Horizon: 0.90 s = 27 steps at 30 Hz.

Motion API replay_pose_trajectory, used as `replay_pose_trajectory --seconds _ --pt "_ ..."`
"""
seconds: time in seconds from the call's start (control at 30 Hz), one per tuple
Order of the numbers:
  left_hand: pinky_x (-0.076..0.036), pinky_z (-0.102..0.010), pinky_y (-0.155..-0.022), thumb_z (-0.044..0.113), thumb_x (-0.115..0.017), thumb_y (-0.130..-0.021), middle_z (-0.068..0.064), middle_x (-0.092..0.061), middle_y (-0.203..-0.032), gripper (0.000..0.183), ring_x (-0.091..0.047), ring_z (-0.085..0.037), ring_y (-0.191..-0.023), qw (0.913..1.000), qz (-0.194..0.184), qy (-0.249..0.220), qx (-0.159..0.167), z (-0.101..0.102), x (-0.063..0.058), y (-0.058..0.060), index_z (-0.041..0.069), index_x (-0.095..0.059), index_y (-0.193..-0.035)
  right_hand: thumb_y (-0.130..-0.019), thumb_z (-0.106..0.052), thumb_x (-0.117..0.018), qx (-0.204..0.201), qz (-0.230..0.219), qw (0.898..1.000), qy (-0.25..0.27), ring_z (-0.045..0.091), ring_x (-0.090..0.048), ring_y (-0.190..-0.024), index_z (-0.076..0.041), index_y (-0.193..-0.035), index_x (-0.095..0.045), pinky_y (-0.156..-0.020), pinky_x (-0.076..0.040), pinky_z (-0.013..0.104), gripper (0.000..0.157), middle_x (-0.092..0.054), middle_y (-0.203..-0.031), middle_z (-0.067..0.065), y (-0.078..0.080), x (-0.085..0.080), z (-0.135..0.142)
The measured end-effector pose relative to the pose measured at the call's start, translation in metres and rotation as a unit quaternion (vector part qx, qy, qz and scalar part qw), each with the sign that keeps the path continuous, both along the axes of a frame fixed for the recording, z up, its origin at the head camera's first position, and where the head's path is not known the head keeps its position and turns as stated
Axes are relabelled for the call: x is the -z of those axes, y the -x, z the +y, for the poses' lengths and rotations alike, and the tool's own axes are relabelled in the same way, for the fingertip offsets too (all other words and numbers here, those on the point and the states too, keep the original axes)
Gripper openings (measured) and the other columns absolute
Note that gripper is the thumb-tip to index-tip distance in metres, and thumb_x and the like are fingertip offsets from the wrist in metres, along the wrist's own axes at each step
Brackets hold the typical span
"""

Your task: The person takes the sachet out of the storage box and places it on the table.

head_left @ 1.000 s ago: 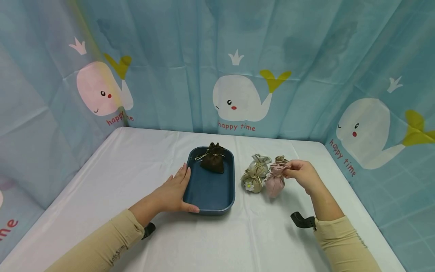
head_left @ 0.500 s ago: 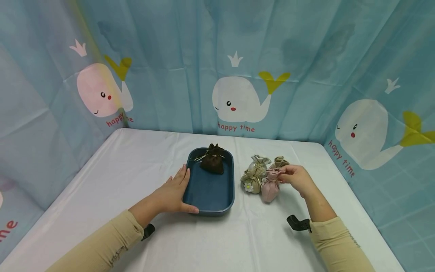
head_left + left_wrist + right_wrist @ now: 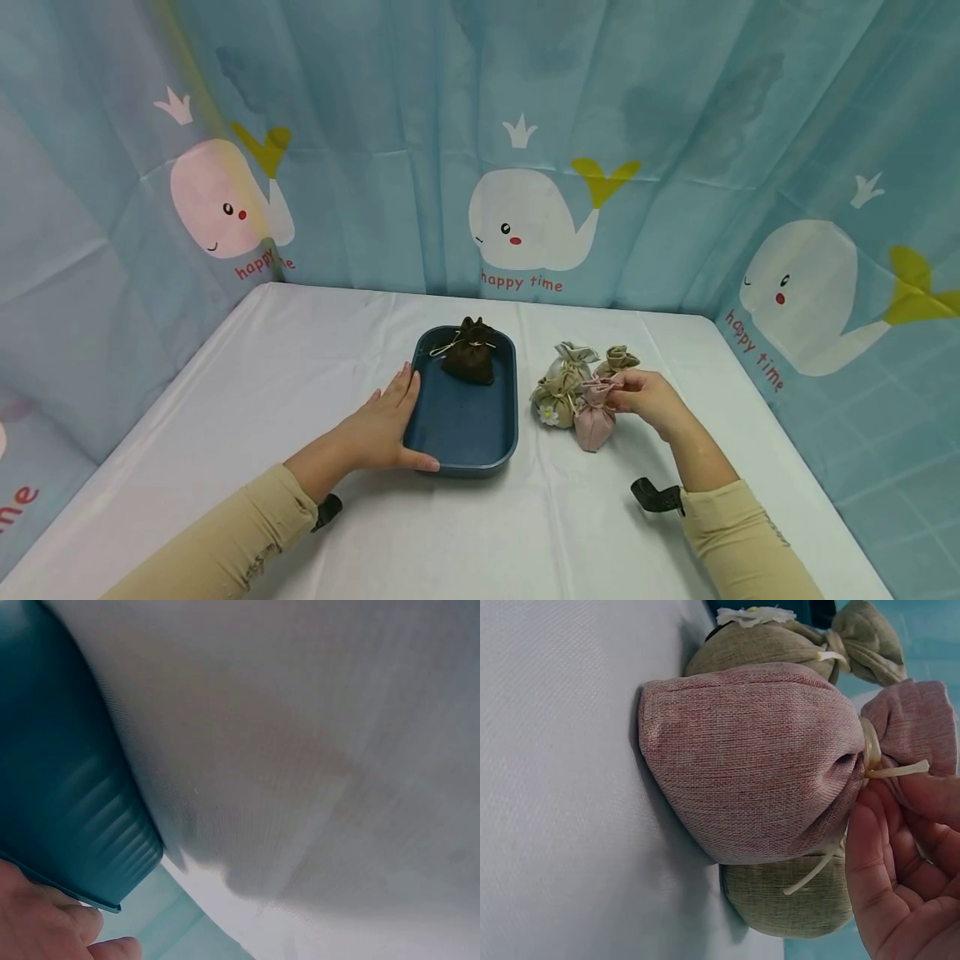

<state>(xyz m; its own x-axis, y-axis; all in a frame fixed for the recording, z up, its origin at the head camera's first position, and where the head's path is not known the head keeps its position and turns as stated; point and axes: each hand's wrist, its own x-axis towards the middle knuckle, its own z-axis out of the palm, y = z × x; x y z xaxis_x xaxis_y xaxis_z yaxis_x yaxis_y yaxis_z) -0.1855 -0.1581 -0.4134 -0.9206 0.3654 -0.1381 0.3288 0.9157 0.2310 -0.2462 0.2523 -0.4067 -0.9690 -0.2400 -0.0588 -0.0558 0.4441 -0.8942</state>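
My left hand [image 3: 380, 421] lies along the left side of a blue tray [image 3: 465, 435], fingers extended and thumb at its near corner; the left wrist view shows those fingers [image 3: 45, 922] at the rim. Inside the tray's far end sits a dark brown drawstring pouch [image 3: 469, 364]. My right hand [image 3: 649, 403] pinches a pink drawstring pouch [image 3: 595, 427] at its tied neck. The pouch stands upright, its base apparently touching the cloth in the right wrist view. Close around it stand an olive pouch with a white flower [image 3: 556, 402], a pale grey pouch [image 3: 575, 354] and a brownish pouch [image 3: 619, 357].
A white cloth [image 3: 495, 542] covers the table. Blue curtains [image 3: 360, 200] with whale prints rise along its back and sides. Black camera mounts [image 3: 655, 496] project from both wrists.
The right hand has shifted left and nearer to me, bringing the pink pouch down beside the olive one. The left hand and the tray have stayed put.
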Motion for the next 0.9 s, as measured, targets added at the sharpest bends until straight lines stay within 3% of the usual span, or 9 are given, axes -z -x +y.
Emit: replay_pose_trajectory --seconds 0.27,0.53,0.73,0.9 --pt "-0.016 -0.052 -0.107 0.087 -0.052 -0.051 -0.015 0.009 -0.152 0.138 0.002 -0.026 -0.14 1.0 0.001 -0.001 0.0 0.0 0.0 -0.001 0.003 0.001 -0.146 -0.086 0.001 -0.057 -0.01 -0.01 1.0 0.01 0.011 -0.063 -0.08 0.008 -0.089 -0.059 -0.07 -0.053 0.029 0.008 -0.065 -0.087 0.008 0.001 0.001 0.003" --pt "-0.016 -0.052 -0.107 0.087 -0.051 -0.051 -0.014 0.01 -0.152 0.138 0.002 -0.026 -0.14 1.0 0.008 0.001 0.001 0.0 0.001 -0.001 0.003 0.001 -0.147 -0.084 -0.006 -0.063 -0.005 -0.004 1.0 0.0 0.014 -0.063 -0.083 0.008 -0.099 -0.06 -0.076 -0.052 0.034 0.021 -0.064 -0.091 0.009 -0.003 -0.006 0.011" --pt "-0.017 -0.053 -0.107 0.087 -0.052 -0.052 -0.014 0.01 -0.152 0.137 0.002 -0.025 -0.14 1.0 0.007 -0.002 0.002 0.0 0.0 -0.001 0.003 0.001 -0.147 -0.085 -0.016 -0.066 -0.002 0.01 1.0 -0.007 0.025 -0.062 -0.09 0.007 -0.106 -0.061 -0.081 -0.05 0.039 0.032 -0.062 -0.099 0.013 -0.007 -0.017 0.016" --pt "-0.016 -0.052 -0.107 0.088 -0.051 -0.051 -0.014 0.01 -0.152 0.138 0.003 -0.025 -0.14 1.0 0.007 -0.001 0.001 0.0 0.0 -0.001 0.003 0.002 -0.147 -0.086 -0.018 -0.064 0.003 0.036 0.999 -0.014 0.014 -0.061 -0.085 0.008 -0.105 -0.061 -0.079 -0.05 0.033 0.032 -0.063 -0.101 0.017 -0.008 -0.027 0.015"
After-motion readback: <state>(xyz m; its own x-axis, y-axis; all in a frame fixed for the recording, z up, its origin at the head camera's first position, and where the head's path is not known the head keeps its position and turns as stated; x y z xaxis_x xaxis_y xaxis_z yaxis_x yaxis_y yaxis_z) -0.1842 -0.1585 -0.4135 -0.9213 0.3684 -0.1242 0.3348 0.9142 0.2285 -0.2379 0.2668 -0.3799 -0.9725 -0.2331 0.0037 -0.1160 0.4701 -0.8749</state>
